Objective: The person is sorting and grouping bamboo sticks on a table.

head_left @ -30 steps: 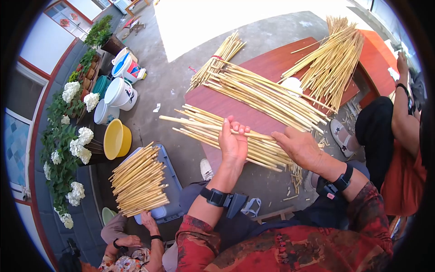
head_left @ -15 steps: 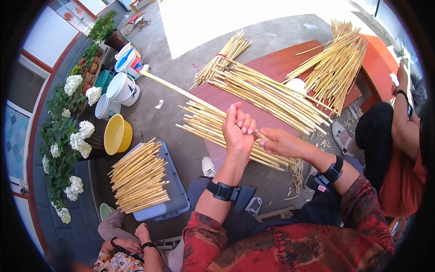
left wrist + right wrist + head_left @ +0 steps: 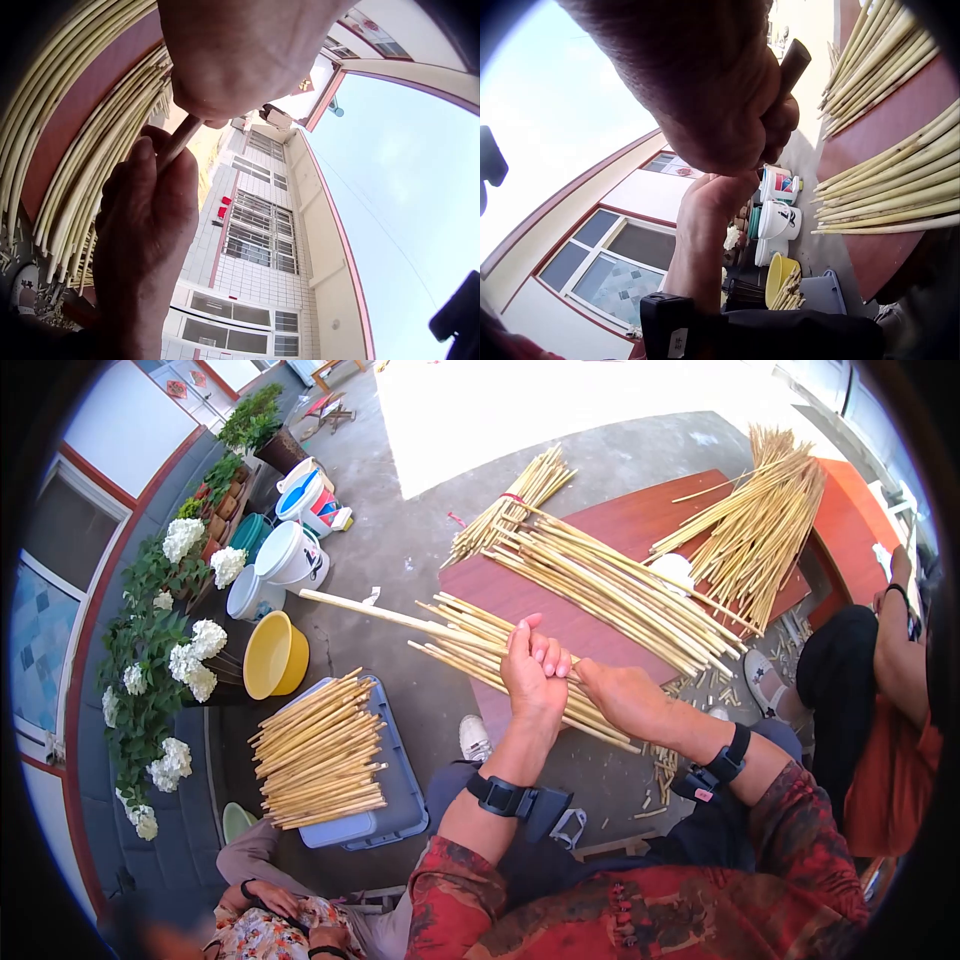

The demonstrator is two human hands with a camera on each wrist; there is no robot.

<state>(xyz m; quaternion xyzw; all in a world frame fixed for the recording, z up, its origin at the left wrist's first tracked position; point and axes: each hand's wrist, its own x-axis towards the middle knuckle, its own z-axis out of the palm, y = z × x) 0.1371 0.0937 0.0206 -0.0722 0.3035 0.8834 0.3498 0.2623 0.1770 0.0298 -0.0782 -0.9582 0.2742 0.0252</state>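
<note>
My left hand [image 3: 535,678] grips one long pale stick [image 3: 375,610], fingers curled around it, palm side up. The stick's far part stretches out to the left, over one end of a row of similar sticks [image 3: 455,625] on the red-brown table. Close against the left hand, my right hand [image 3: 628,698] grips the stick's near end, thumb along it. A short length of the stick [image 3: 178,144] shows between both hands in the left wrist view. In the right wrist view its cut end pokes out past the right hand [image 3: 705,90].
A second row of sticks [image 3: 620,585] lies farther back on the table [image 3: 640,525], near bundled sticks [image 3: 760,530]. Left are a stick pile [image 3: 318,755] on a blue-grey bin [image 3: 398,800], a yellow basin [image 3: 277,655] and white buckets [image 3: 290,557]. People sit at both sides.
The stick's far end swung up, then came back down on the left. My right hand moved in against my left hand. The seated person at lower left drew a hand back from the pile.
</note>
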